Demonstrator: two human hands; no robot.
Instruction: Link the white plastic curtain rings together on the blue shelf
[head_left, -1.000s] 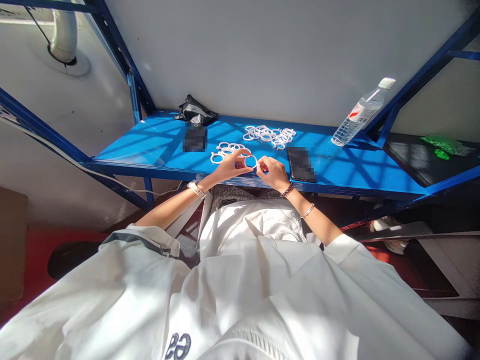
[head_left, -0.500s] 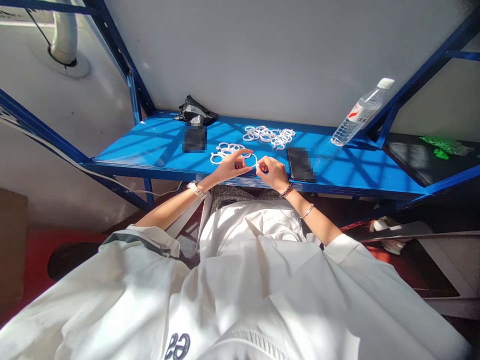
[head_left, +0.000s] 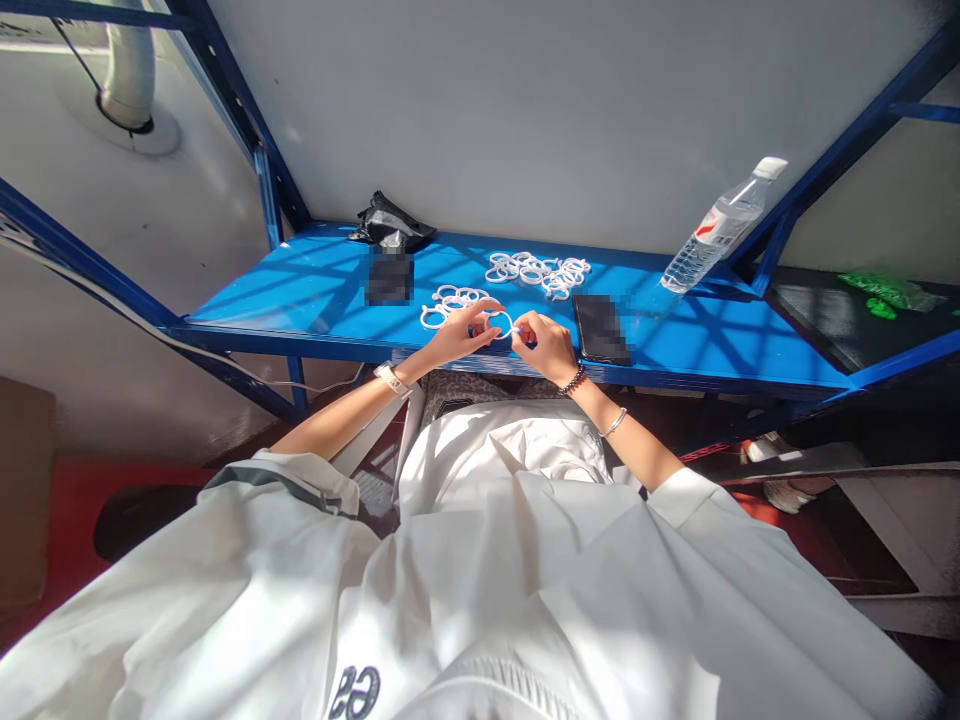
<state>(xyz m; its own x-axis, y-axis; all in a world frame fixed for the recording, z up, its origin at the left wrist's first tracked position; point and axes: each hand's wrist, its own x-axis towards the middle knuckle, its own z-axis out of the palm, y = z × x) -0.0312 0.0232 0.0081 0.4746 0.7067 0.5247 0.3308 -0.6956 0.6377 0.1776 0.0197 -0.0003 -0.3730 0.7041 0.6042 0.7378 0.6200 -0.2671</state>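
Note:
Between my hands, just above the front edge of the blue shelf (head_left: 330, 318), a white plastic ring (head_left: 511, 321) is held up. My left hand (head_left: 463, 332) grips its left side between thumb and fingers. On the ring's right side, my right hand (head_left: 546, 344) pinches it with thumb and forefinger. A small pile of similar white rings (head_left: 442, 300) lies just behind my left hand, partly covered by it. Farther back sits a larger heap of white rings (head_left: 532, 268).
A black phone (head_left: 600, 335) lies right of my right hand. A water bottle (head_left: 716, 230) stands at the back right. A dark blurred object (head_left: 388, 277) and a crumpled black plastic bag (head_left: 390, 220) are at the back left. Blue posts (head_left: 255, 130) frame the shelf.
The ring between my hands has shifted and turned slightly, its top now lying a little to the left. My hands and the piles have stayed in nearly the same places.

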